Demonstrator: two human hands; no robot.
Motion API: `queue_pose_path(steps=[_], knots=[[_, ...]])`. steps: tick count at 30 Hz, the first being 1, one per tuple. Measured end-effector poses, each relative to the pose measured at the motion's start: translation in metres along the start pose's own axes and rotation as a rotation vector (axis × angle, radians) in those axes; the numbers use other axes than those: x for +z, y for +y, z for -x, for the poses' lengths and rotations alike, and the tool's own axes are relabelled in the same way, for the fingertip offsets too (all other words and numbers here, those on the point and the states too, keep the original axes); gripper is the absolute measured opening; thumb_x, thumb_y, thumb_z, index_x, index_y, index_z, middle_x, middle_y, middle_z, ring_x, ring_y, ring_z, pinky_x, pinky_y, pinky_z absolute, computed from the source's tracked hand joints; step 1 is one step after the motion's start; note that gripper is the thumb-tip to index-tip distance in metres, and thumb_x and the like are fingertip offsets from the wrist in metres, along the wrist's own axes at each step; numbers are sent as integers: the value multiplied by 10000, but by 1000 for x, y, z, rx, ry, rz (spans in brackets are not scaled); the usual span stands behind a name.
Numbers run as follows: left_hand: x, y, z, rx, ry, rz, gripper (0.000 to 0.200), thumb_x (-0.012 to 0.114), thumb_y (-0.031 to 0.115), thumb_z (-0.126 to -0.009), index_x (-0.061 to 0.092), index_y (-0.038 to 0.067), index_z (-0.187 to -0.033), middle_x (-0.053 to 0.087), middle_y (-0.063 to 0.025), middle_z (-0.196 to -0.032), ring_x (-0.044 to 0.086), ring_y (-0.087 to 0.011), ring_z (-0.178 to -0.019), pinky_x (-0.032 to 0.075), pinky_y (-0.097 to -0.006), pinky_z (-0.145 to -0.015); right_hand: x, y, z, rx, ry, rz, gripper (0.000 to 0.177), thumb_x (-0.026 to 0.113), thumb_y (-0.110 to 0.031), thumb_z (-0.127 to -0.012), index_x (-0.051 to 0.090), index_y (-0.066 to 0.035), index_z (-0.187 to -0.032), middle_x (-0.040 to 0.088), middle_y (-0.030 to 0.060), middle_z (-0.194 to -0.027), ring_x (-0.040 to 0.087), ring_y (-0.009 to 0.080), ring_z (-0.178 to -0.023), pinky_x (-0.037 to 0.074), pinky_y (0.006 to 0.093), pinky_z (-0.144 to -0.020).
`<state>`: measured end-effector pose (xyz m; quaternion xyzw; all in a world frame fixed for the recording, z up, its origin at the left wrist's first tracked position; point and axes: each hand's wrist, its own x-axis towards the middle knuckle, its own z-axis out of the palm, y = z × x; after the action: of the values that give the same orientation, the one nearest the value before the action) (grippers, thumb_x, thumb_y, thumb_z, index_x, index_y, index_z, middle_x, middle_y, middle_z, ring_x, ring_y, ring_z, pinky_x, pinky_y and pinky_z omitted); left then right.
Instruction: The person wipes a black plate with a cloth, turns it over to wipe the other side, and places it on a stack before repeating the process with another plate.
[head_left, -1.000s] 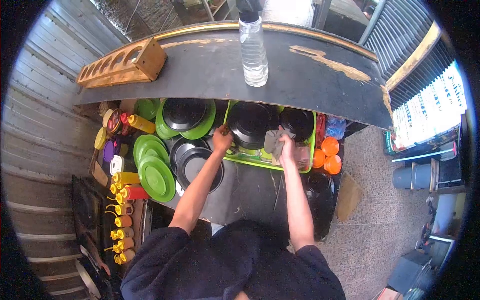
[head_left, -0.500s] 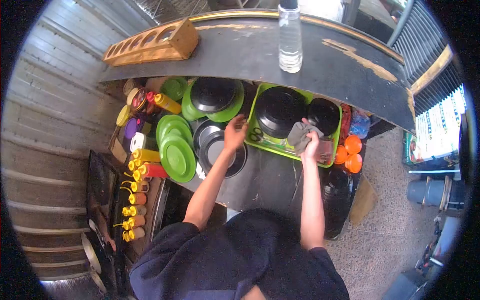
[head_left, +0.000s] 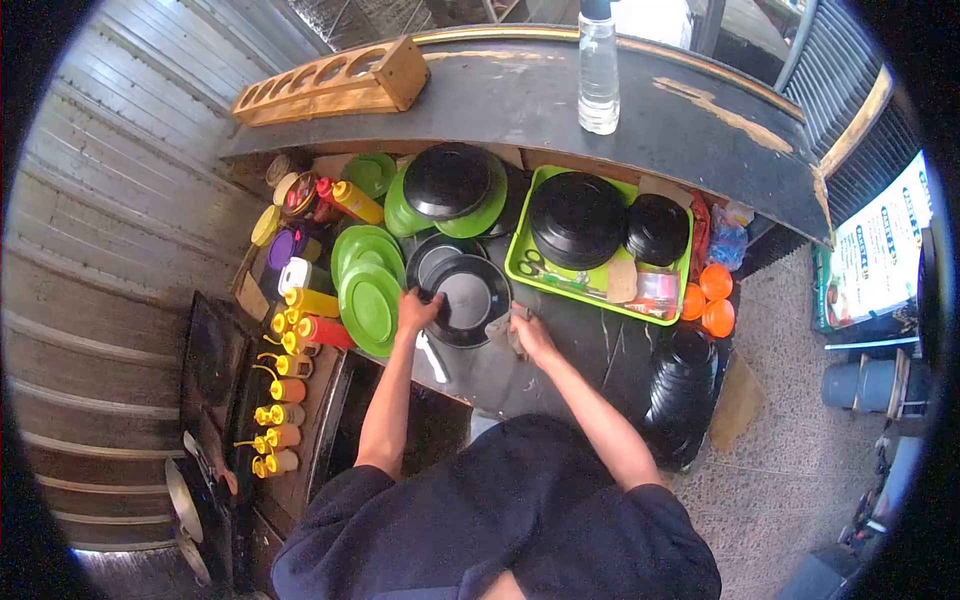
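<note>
My left hand (head_left: 418, 310) has its fingers closed on the left rim of a black plate (head_left: 466, 298). At the plate's right side, my right hand (head_left: 527, 335) holds a grey cloth (head_left: 505, 331) close against the rim. Another black plate (head_left: 440, 255) lies partly under the first one. Green plates (head_left: 368, 305) sit just to the left. A white-handled utensil (head_left: 432, 358) lies on the dark counter below my left hand.
A green tray (head_left: 600, 298) holds black dishes (head_left: 577, 220) and scissors. Sauce bottles (head_left: 325, 332) line the left side. Orange cups (head_left: 717, 318) and stacked black dishes (head_left: 683, 385) are at right. A clear bottle (head_left: 598, 80) and wooden rack (head_left: 330, 85) stand on the shelf.
My right hand has moved left and down with the cloth, from the tray to the black plate. My left hand has moved down and left and taken hold of the plate's rim.
</note>
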<state>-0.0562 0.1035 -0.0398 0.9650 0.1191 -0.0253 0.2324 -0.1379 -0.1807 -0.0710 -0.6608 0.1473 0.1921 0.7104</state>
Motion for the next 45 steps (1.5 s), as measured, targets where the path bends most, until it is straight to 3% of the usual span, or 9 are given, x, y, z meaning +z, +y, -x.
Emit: queue_pose_path(steps=[5,7,14,20,28,32,33,37,45], knots=[[-4,-1,-3,-63,-58,105,849,859,514,-803,663,-110,-1345,649,-318,-1312,653,-436,-1227,518,-456,-1085,14,16,-11,-48,72,-69,595,569,-216,-884,631,77,-1399,581,130,-1565,553,225,-1338,397,313,-1125],[-2,-1,-1,-45,-29,72,822,870,495,-793,678,-96,-1332,658,-302,-1307,657,-428,-1222,526,-454,-1069,13,15,-10,-49,73,-207,389,600,-277,-878,716,34,-1081,667,166,-1419,645,255,-1189,468,350,-1033],[-26,18,31,91,80,113,735,858,401,-834,667,-86,-1351,652,-302,-1305,661,-435,-1201,525,-461,-1055,-15,16,7,22,21,-355,312,592,-212,-871,740,-8,-1055,739,41,-1142,652,170,-1034,484,299,-927],[-2,31,98,154,-123,226,701,811,410,-909,648,-79,-1384,710,-253,-1247,740,-332,-1045,581,-411,-915,-85,31,87,69,-46,-444,587,476,-153,-915,580,55,-1454,712,144,-1288,679,240,-1188,495,366,-1095],[50,98,198,190,-296,517,745,783,262,-951,471,10,-1579,734,-262,-1238,734,-361,-1153,571,-438,-1008,-154,70,181,129,302,-658,612,473,-202,-898,576,57,-1442,726,156,-1265,696,270,-1156,521,400,-1069],[64,119,219,206,-325,444,759,749,211,-909,458,-43,-1563,729,-289,-1227,712,-427,-1052,562,-473,-963,-173,90,188,43,459,-566,503,523,-152,-876,684,56,-1305,730,112,-1244,682,223,-1145,476,343,-1084],[71,115,222,273,-320,425,784,758,250,-932,429,37,-1612,703,-272,-1296,702,-411,-1120,548,-477,-1013,-167,84,191,25,548,-535,309,555,-166,-863,732,4,-1051,715,50,-1067,651,172,-988,481,325,-964],[80,108,226,327,-297,439,797,757,248,-929,418,21,-1614,677,-284,-1312,679,-413,-1115,528,-484,-1041,-161,68,196,0,666,-265,206,599,-227,-843,511,-106,-702,453,-66,-756,416,96,-755,326,336,-682],[86,78,222,547,-285,387,838,809,290,-894,441,32,-1601,570,-232,-1501,518,-402,-1361,421,-473,-1156,-162,32,192,30,698,-65,177,591,-236,-895,618,-81,-813,511,-41,-759,494,103,-746,397,347,-692]])
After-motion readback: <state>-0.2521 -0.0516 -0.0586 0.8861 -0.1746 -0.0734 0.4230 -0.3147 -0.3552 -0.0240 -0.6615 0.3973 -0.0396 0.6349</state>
